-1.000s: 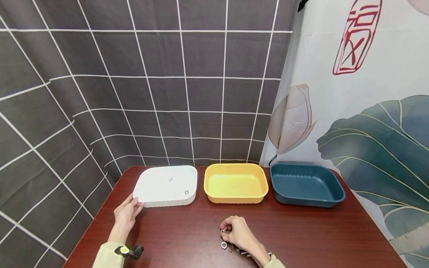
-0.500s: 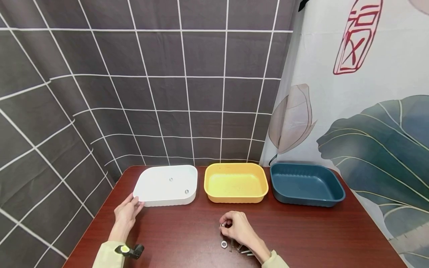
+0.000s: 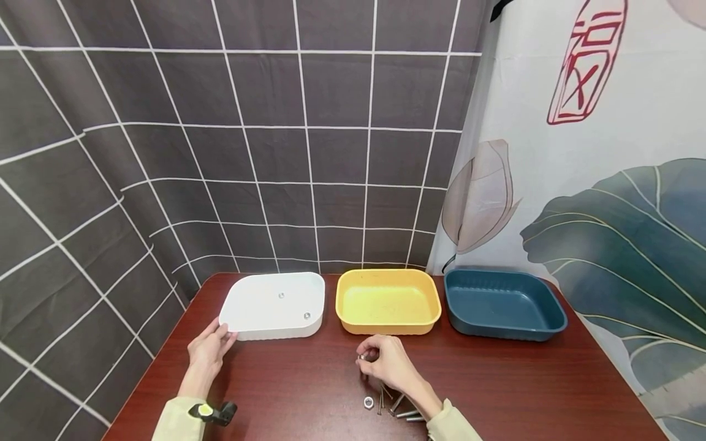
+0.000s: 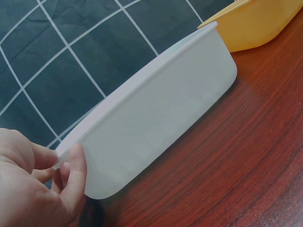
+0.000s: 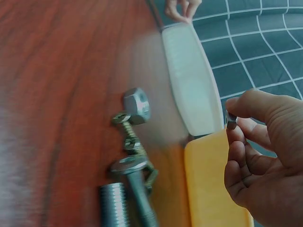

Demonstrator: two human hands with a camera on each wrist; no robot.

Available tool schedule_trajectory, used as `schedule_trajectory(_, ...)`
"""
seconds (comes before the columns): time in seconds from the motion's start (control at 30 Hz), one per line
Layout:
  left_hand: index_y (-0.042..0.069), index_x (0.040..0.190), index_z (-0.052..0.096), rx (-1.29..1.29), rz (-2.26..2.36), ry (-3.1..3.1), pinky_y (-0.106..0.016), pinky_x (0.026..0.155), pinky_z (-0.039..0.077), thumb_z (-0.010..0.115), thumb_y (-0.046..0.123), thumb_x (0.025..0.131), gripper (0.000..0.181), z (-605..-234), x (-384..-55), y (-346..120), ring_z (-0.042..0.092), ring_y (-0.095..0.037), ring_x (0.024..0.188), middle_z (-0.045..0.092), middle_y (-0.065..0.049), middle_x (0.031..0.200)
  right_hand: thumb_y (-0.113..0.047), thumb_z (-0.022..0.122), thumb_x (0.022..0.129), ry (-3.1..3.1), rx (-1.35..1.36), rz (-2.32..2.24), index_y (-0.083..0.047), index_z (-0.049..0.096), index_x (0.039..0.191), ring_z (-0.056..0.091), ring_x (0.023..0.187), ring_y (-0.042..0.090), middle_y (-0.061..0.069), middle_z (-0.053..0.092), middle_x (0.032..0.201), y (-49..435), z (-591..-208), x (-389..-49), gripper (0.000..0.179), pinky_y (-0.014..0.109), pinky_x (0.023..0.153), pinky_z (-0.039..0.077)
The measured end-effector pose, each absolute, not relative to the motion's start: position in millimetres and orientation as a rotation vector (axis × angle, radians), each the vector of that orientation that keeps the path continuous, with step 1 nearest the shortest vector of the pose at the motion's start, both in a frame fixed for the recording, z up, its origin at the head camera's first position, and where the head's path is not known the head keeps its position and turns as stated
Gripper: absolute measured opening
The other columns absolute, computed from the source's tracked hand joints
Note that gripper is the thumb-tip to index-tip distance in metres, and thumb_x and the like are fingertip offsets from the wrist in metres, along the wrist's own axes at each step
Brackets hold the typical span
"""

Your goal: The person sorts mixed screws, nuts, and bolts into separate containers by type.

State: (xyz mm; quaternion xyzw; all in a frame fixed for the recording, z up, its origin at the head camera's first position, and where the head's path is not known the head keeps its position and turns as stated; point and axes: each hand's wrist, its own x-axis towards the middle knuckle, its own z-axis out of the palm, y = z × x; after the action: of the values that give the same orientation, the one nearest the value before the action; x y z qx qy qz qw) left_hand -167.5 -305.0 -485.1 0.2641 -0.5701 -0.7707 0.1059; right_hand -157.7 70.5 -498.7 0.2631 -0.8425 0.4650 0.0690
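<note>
My left hand pinches the near left corner of a white plastic tray; the left wrist view shows thumb and fingers on its rim. Two small nuts lie inside that tray. My right hand is raised off the table, just in front of the yellow tray. Between its thumb and fingertips it pinches a small metal nut, partly covered by the fingers. Below it on the table lie a larger hex nut, thin screws and thick bolts.
A dark blue tray stands right of the yellow one, all three in a row along the table's back edge. Behind them hangs a dark grid-patterned cloth, with a white printed curtain at the right. The table is reddish-brown wood.
My right hand has lifted away from the hardware with the nut and moved forward, slightly left, toward the trays. More bolts show behind it. The left hand has stayed at the white tray.
</note>
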Motion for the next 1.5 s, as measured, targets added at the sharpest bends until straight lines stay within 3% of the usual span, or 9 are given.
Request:
schedule_trajectory(0.3,-0.001,0.153,0.032,0.791,-2.267,-1.679,-0.020,0.086,0.058,0.051,-0.003,0.101,0.056,-486,-167,-305,0.062,-0.001,0.072,0.059,0.006,0.077,-0.001,0.080,0.074,-2.537,0.772,1.370,-0.007,0.073,0.082,0.062,0.069,0.011,-0.007,0.065,0.075,62,-487,-166,0.012,0.019,0.061,0.055)
schedule_trajectory(0.67,0.000,0.153,0.031,0.794,-2.269,-1.674,-0.020,0.086,0.058,0.051,-0.001,0.102,0.056,-484,-168,-304,0.062,-0.001,0.073,0.059,0.006,0.078,-0.002,0.079,0.075,-2.498,0.793,1.377,-0.005,0.074,0.082,0.059,0.071,0.006,-0.005,0.065,0.077,52,-476,-172,0.009,0.020,0.063,0.056)
schedule_trajectory(1.03,-0.001,0.153,0.032,0.794,-2.262,-1.678,-0.020,0.086,0.058,0.051,-0.001,0.101,0.055,-485,-167,-304,0.062,-0.001,0.073,0.059,0.006,0.078,-0.002,0.079,0.077,-2.503,0.788,1.403,-0.001,0.074,0.085,0.064,0.071,0.021,-0.002,0.066,0.076,41,-470,-183,0.009,0.025,0.064,0.058)
schedule_trajectory(1.27,-0.001,0.153,0.031,0.782,-2.280,-1.670,-0.020,0.086,0.058,0.051,-0.002,0.101,0.056,-486,-168,-305,0.061,-0.002,0.073,0.059,0.005,0.078,-0.005,0.080,0.076,-2.497,0.774,1.360,-0.005,0.075,0.083,0.060,0.068,0.010,-0.005,0.065,0.073,35,-467,-190,0.008,0.018,0.060,0.052)
schedule_trajectory(1.5,-0.001,0.153,0.031,0.783,-2.288,-1.666,-0.019,0.085,0.058,0.050,-0.002,0.101,0.056,-486,-168,-305,0.061,-0.002,0.071,0.059,0.005,0.076,-0.006,0.080,0.078,-2.513,0.750,1.387,-0.006,0.075,0.083,0.059,0.066,0.009,-0.006,0.065,0.072,26,-467,-196,0.007,0.017,0.058,0.052)
